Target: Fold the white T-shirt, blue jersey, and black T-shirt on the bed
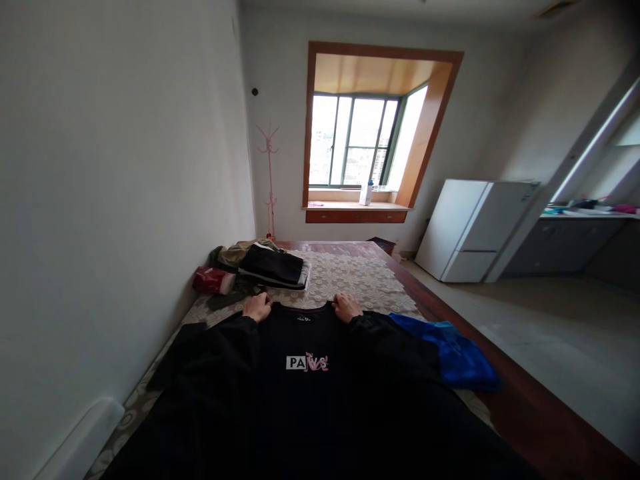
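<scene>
**Both hands at the collar of a black shirt**

Seemingly mid-spread: from the head view, one black shirt (300, 373) lies flat on the bed (350, 273), printed front up. The left hand (257, 307) and right hand (346, 307) rest on its shoulders beside the neckline, fingers curled; whether each grip pinches cloth I cannot tell. A next move would call for an even pull on both sides. Count: one blue garment (453, 357), one clothes pile (265, 265).

Both arms stretched forward; left hand (257, 307) and right hand (347, 308) knuckles up, fingers curled down.
</scene>
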`<action>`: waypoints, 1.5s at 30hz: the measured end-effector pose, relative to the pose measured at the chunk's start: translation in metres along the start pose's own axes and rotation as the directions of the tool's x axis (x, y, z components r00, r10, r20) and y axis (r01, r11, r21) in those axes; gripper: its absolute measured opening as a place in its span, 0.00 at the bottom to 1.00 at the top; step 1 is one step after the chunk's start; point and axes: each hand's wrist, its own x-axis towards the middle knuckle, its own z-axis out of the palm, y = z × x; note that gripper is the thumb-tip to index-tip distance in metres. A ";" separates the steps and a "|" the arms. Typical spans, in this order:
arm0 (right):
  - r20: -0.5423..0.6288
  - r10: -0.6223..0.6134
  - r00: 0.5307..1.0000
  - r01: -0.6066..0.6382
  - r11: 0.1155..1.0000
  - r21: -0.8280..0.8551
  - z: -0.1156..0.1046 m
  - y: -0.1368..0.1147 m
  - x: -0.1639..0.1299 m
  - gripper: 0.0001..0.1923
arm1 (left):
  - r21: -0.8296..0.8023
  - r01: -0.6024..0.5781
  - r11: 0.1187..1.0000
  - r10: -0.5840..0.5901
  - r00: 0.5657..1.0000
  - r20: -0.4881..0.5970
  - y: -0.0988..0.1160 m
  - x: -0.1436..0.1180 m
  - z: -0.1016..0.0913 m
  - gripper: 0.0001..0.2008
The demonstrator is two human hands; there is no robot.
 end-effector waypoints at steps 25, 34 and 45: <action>0.133 0.054 0.990 -0.058 0.998 0.027 0.038 -0.042 -0.071 0.42 | 0.034 -0.114 0.993 0.115 0.993 -0.035 0.039 -0.074 0.060 0.40; 0.112 0.047 0.993 -0.056 0.995 0.079 0.038 -0.041 -0.074 0.51 | 0.061 -0.158 0.986 0.161 0.985 -0.065 0.036 -0.075 0.068 0.45; 0.109 0.085 0.990 -0.089 0.995 0.032 0.040 -0.041 -0.073 0.51 | 0.032 -0.014 0.999 0.015 0.999 -0.032 0.034 -0.076 0.052 0.49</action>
